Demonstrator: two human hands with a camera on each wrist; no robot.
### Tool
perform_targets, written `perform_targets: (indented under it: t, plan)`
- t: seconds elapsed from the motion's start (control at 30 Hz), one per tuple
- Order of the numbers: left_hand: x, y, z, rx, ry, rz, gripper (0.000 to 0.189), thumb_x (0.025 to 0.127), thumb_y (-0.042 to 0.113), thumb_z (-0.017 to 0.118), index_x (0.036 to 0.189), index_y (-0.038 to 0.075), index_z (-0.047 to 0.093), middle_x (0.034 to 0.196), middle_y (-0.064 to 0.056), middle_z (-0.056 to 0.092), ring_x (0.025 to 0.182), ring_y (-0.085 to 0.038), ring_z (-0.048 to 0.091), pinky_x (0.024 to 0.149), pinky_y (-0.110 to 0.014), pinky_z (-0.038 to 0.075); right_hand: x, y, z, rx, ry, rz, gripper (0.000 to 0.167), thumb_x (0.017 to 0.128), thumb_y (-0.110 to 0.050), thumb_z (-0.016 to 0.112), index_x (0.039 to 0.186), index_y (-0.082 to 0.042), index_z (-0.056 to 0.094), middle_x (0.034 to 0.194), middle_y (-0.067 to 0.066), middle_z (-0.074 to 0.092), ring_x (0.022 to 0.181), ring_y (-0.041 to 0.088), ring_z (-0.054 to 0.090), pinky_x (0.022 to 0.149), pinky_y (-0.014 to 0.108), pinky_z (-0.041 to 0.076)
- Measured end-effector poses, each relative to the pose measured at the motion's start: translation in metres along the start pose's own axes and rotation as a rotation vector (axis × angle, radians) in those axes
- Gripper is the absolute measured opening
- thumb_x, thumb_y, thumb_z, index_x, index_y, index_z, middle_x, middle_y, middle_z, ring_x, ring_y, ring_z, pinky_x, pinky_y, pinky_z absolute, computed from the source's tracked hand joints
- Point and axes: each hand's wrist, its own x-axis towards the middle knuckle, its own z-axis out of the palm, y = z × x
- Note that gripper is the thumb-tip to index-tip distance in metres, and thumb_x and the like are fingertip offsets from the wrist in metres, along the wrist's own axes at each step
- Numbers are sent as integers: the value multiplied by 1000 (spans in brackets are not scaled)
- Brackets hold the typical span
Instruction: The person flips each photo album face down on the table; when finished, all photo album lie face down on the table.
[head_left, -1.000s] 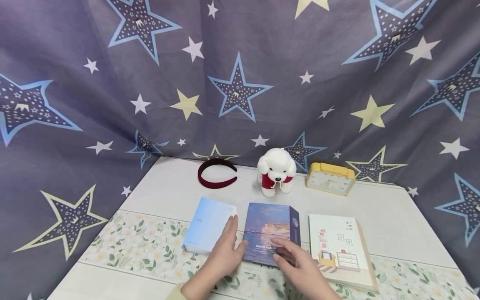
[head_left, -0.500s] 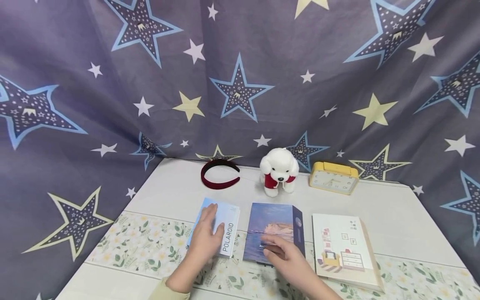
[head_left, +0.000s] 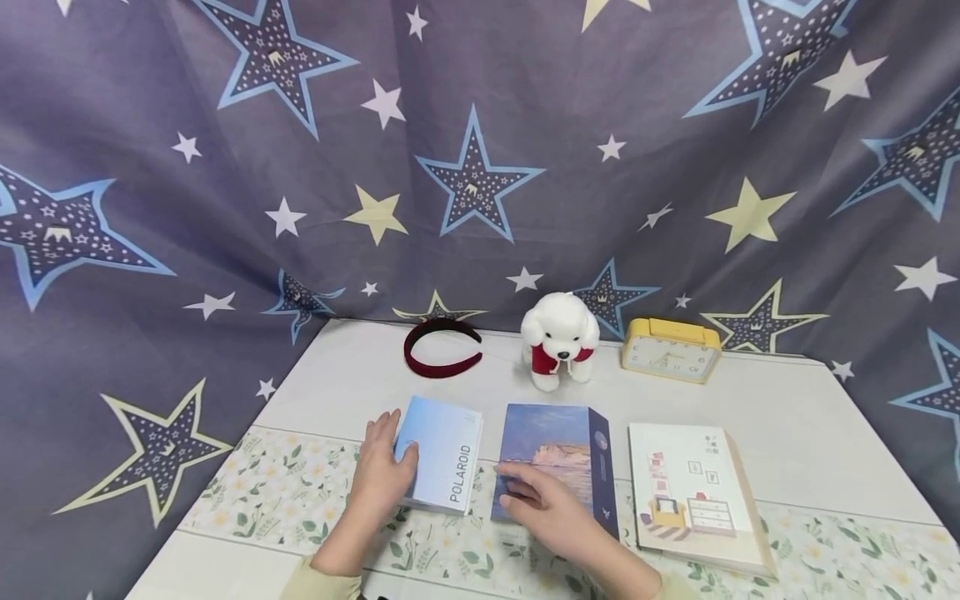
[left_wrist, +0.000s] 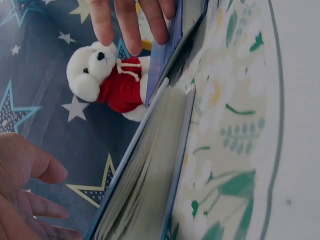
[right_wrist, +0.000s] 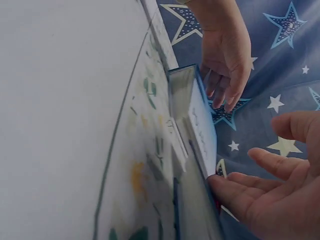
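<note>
POLAROID album [head_left: 438, 467]: flat, cover up, on the tabletop [head_left: 356, 358] – just left of the seascape-cover album [head_left: 551, 433], narrow gap between.
Left hand [head_left: 381, 468]: fingers loosely spread by the POLAROID album's left edge, thumb at the cover; no pinch visible, contact unclear.
Push from the left: if you press unevenly there, the POLAROID album could twist or bump its neighbour – cause, force off its middle.
Page edges: gaps show between the leaves in the left wrist view; take the top cover alone and the rest could sag away.
Right hand [head_left: 551, 507]: over the seascape-cover album's near part, fingers a little apart and softly bent, pinching nothing visible; can't tell if they touch.
Seascape cover: slick-looking; a dragging finger could slew it or lift the cover.
Room-scene book [head_left: 690, 492]: just right of the seascape-cover album; an overlong rightward shove could knock it askew.
Plush dog [head_left: 561, 337]: stands behind the albums; a long forward slide could tip it.
</note>
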Motion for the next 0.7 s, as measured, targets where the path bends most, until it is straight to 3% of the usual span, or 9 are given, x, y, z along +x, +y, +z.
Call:
perform_targets:
  t: [0.23, 0.47, 0.7]
  plan:
    - [2, -5, 1, -18, -59, -49, 64, 94, 11, 56, 149, -5, 29, 155, -28, 22, 142, -45, 20, 114, -57, 18, 11, 4, 7, 87, -59, -19, 46, 101, -16, 53, 142, 3, 45, 147, 26, 39, 132, 47, 40, 101, 44, 46]
    - [0, -7, 4, -50, -88, -44, 65, 94, 11, 56, 150, -6, 27, 154, -28, 26, 142, -42, 25, 114, -54, 20, 18, 2, 16, 92, -137, -11, 49, 101, -18, 53, 146, -1, 41, 150, 25, 36, 133, 47, 39, 102, 51, 43]
    - [-3, -8, 6, -55, -89, -25, 65, 93, 11, 58, 149, -6, 28, 153, -27, 28, 141, -42, 26, 114, -54, 22, 22, 0, 23, 43, -150, -19, 47, 102, -20, 52, 145, -3, 43, 155, 25, 26, 133, 46, 39, 104, 56, 38]
